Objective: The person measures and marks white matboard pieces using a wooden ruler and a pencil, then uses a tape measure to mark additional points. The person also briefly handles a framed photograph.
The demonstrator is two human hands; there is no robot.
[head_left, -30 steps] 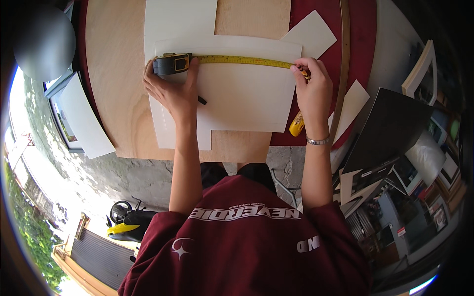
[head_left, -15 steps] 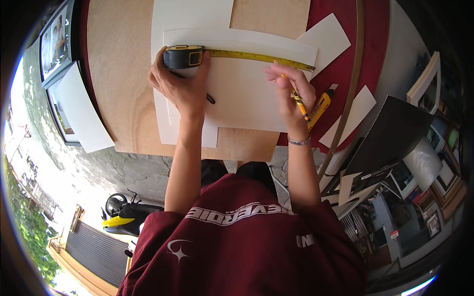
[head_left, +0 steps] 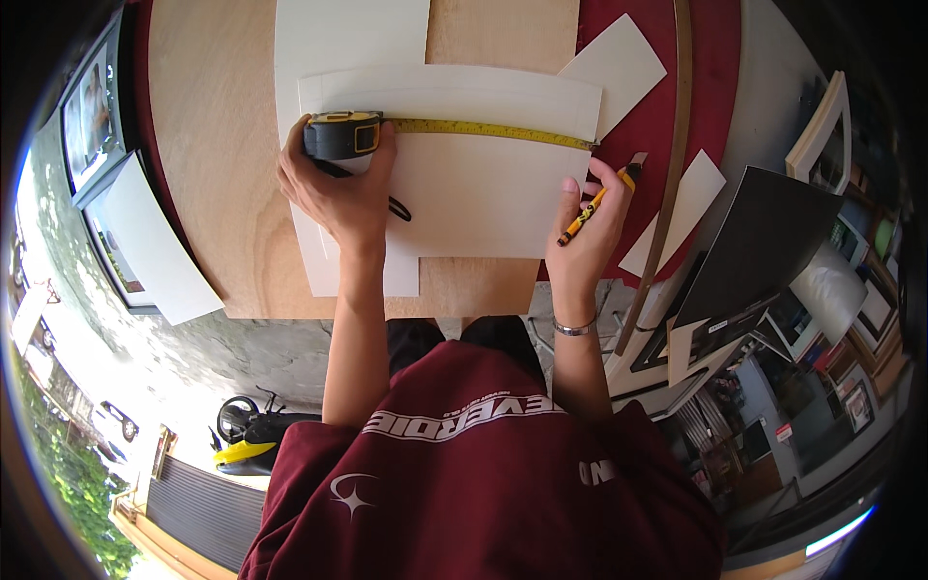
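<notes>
My left hand [head_left: 343,208] is closed around a black and yellow tape measure [head_left: 329,140] at the left side of a white board [head_left: 483,198]. Its yellow tape [head_left: 483,128] runs out rightward across the board, with the tip at the board's right edge. Between the fingers of my right hand [head_left: 580,266] is a yellow and black pencil [head_left: 584,215], held slanting just beside that edge. Close by, a utility knife's blade [head_left: 639,159] pokes out past the right hand, which hides most of the knife. A black strap [head_left: 398,208] lies beside my left wrist.
More white sheets [head_left: 353,39] lie under and around the board on a plywood panel [head_left: 222,193]. A long wooden strip [head_left: 672,145] crosses the red table surface [head_left: 715,87] at the right. Framed pictures [head_left: 97,106] stand at the left; a black panel [head_left: 759,242] leans at the right.
My right hand has drawn back from above the tape to beyond the board's right edge, the pencil still in it. The whole view has shifted slightly; the left hand keeps its hold.
</notes>
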